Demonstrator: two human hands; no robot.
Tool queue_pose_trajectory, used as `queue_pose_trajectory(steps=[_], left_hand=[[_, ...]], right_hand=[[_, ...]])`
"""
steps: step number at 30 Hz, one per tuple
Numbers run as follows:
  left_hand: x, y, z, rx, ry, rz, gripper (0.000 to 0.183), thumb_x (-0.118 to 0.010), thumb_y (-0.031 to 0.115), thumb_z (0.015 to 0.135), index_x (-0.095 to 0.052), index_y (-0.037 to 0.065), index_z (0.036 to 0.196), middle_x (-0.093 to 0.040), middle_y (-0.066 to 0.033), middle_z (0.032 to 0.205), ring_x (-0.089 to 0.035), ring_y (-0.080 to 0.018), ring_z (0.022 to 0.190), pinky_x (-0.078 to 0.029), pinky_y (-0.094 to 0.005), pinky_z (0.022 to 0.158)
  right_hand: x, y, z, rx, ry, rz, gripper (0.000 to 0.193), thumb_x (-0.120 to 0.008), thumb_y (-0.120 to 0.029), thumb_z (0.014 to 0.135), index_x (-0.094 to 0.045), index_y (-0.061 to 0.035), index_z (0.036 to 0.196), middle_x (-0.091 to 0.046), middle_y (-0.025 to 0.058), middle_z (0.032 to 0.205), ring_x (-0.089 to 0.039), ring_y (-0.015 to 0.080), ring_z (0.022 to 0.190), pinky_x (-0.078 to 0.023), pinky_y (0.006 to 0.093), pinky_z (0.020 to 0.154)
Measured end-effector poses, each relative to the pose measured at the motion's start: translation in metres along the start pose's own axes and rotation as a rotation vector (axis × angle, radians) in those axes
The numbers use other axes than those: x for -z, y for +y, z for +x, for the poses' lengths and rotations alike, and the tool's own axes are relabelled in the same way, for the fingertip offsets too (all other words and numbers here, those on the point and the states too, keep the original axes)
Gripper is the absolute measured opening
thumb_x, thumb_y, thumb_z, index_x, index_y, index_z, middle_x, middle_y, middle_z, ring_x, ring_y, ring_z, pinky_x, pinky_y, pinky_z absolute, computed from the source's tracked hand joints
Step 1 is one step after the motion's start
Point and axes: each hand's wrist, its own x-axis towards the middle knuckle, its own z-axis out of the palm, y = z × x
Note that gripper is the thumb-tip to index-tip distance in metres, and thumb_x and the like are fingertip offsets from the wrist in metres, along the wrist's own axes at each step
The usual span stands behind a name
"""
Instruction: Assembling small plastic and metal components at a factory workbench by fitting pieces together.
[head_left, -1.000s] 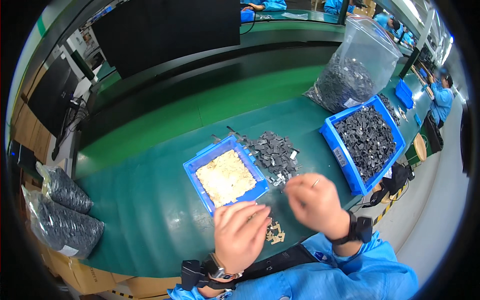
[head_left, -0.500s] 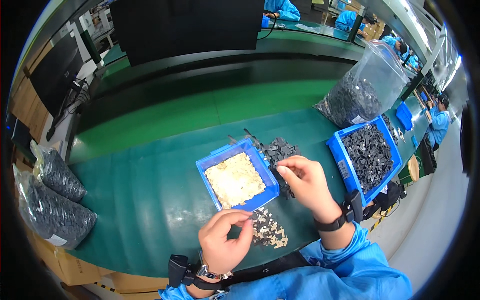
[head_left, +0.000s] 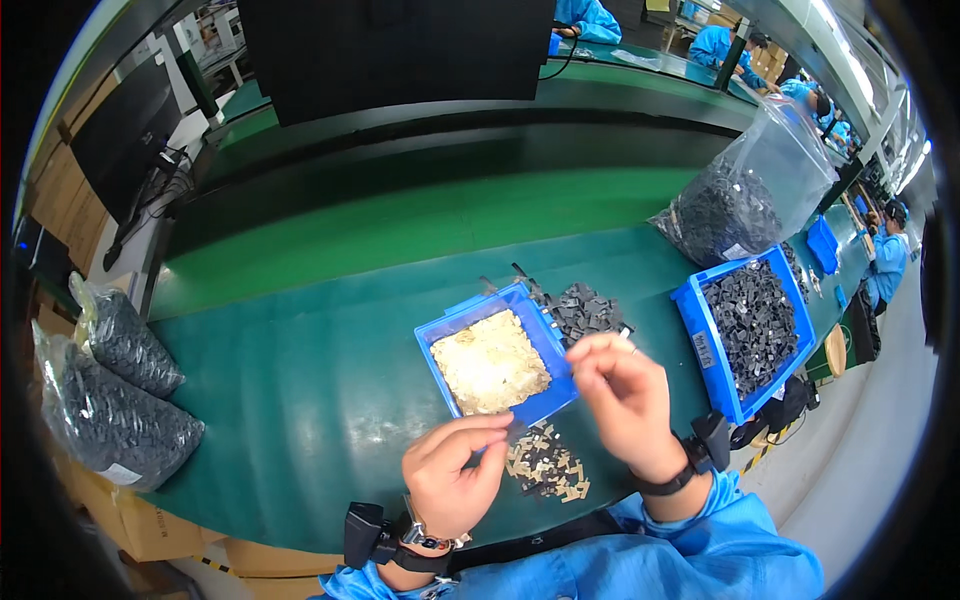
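My left hand (head_left: 452, 478) is closed in a pinch near the front edge of a small blue bin (head_left: 548, 404). Between its thumb and forefinger a small dark piece (head_left: 516, 431) shows, blurred. To its right, my right hand (head_left: 632, 402) is also pinched, beside the bin's right corner; what its fingertips hold is too small to make out. Pale, thin flat pieces (head_left: 490, 362) fill the bin. Just in front of it lies a loose pile of small black and beige pieces (head_left: 548, 462). Behind my right hand spreads a heap of black flat pieces (head_left: 584, 312).
A larger blue bin (head_left: 712, 352) of black pieces stands right, before a clear bag (head_left: 742, 205) of similar pieces. Two filled bags (head_left: 125, 425) sit at the left edge of the green table (head_left: 290, 390). A black panel (head_left: 400, 60) hangs ahead; co-workers sit beyond.
My right hand has come back toward me from beside the black heap, closer to the front pile. A dark piece now shows at my left fingertips. The whole view has shifted slightly.
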Motion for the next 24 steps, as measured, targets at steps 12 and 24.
queue_pose_trajectory(steps=[12, 24], left_hand=[[-0.013, 0.015, -0.004, -0.031, -0.04, 0.026, 0.009, -0.071, -0.009, 0.07, -0.068, -0.002, 0.076, -0.073, -0.015, 0.086, -0.072, -0.0228, 0.076, -0.057, -0.03, 0.068], [-0.027, 0.031, -0.006, -0.02, -0.079, 0.093, 0.008, -0.071, -0.009, 0.07, -0.066, -0.004, 0.073, -0.073, -0.0164, 0.082, -0.073, -0.0239, 0.075, -0.057, -0.0303, 0.067]], right_hand=[[0.004, -0.026, -0.025, -0.119, -0.228, 0.042, 0.007, -0.067, 0.002, 0.083, -0.069, 0.0033, 0.089, -0.071, 0.0128, 0.095, -0.068, 0.0188, 0.078, -0.054, 0.0279, 0.07], [0.018, -0.023, -0.034, -0.016, -0.185, -0.04, 0.007, -0.069, 0.0, 0.08, -0.068, 0.0031, 0.086, -0.071, 0.015, 0.087, -0.07, 0.0276, 0.075, -0.056, 0.0326, 0.065]])
